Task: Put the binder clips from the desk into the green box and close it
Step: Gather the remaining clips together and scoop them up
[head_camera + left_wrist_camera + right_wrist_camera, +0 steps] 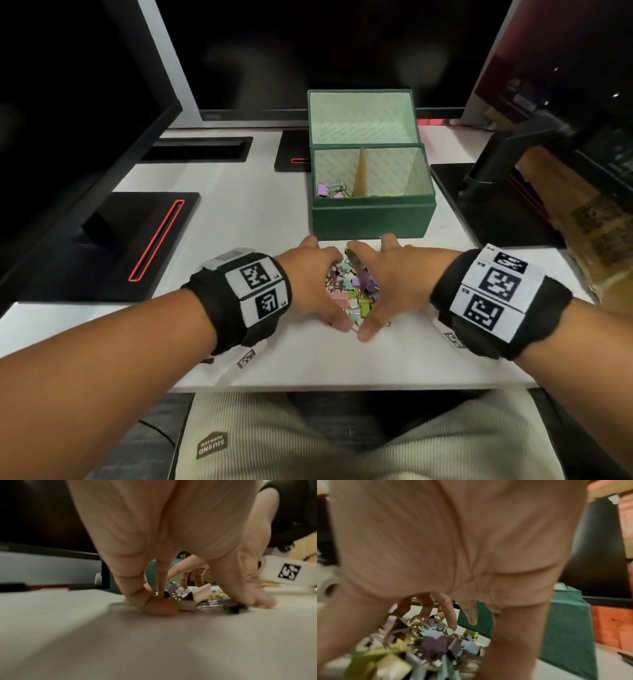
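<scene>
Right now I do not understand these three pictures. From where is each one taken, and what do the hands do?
There is no machine: a person works with two bare hands. The wide picture comes from a camera on the head, looking down. The two close, blurry ones come from cameras on the wrists, looking along the fingers. On the white table lies a pile of coloured binder clips. The left hand and the right hand cup it from both sides, fingertips on the table; nothing is lifted. Behind it stands an open green box with a cardboard divider; a few clips lie in its left compartment.
</scene>
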Demonstrator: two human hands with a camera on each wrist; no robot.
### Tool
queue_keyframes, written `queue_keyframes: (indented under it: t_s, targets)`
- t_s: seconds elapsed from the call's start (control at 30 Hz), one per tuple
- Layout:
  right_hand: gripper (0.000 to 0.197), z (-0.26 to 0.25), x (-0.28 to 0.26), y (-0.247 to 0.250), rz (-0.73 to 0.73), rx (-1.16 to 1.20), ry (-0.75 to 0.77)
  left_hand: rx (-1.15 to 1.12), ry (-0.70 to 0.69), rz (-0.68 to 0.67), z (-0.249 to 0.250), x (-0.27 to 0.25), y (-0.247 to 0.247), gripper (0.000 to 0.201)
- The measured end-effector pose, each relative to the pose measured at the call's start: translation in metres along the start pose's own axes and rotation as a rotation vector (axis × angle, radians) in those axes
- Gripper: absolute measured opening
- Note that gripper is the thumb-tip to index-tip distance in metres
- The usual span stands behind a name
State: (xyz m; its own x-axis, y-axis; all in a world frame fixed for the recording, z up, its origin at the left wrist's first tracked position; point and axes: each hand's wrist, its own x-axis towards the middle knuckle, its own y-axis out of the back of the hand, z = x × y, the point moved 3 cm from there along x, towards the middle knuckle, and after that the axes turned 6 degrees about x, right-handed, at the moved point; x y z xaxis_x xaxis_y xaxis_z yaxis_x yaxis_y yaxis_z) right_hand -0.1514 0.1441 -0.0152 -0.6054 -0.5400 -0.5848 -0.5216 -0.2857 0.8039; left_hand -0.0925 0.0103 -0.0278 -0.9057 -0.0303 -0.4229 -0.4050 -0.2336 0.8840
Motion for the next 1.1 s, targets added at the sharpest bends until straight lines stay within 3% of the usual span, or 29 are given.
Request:
queue_keyframes:
  t_s: [0.13, 0.27, 0.37, 0.47, 0.53, 0.6, 0.7, 0.83, 1.0, 1.1]
  targets:
    - [0.134, 0.013, 0.001, 0.006, 0.043, 0.150, 0.024, -0.161, -0.003, 0.026, -0.011, -0.007, 0.006, 0.117]
    - [0.148, 0.031, -0.007, 0.005, 0.003, 0.114, -0.067, -0.052, 0.032, -0.026, -0.028, -0.012, 0.007, 0.121]
    - [0.149, 0.019, -0.005, -0.001, -0.017, 0.108, -0.066, -0.054, 0.014, -0.013, -0.025, -0.005, 0.008, 0.100]
    - [0.138, 0.004, 0.004, -0.003, 0.002, 0.102, 0.012, -0.135, -0.027, 0.037, -0.015, 0.001, 0.008, 0.078]
    - [0.132, 0.002, 0.006, 0.000, 0.003, 0.110, 0.024, -0.210, -0.037, 0.043, -0.017, 0.003, 0.007, 0.073]
    - [0.129, 0.004, 0.005, 0.002, 0.020, 0.146, 0.016, -0.265, -0.018, 0.043, -0.024, 0.001, 0.009, 0.071]
    - [0.128, 0.004, 0.004, 0.004, 0.040, 0.182, 0.021, -0.267, 0.059, 0.054, -0.034, -0.002, 0.011, 0.049]
    - [0.114, -0.007, 0.010, 0.010, 0.042, 0.194, 0.087, -0.444, 0.082, 0.030, -0.021, 0.002, 0.006, 0.025]
    - [0.078, -0.011, 0.024, 0.013, 0.063, 0.379, 0.147, -0.625, 0.031, 0.084, -0.008, 0.009, 0.003, 0.011]
    - [0.067, -0.010, 0.030, 0.015, 0.085, 0.475, 0.153, -0.670, -0.041, 0.106, -0.007, 0.008, 0.002, 0.015]
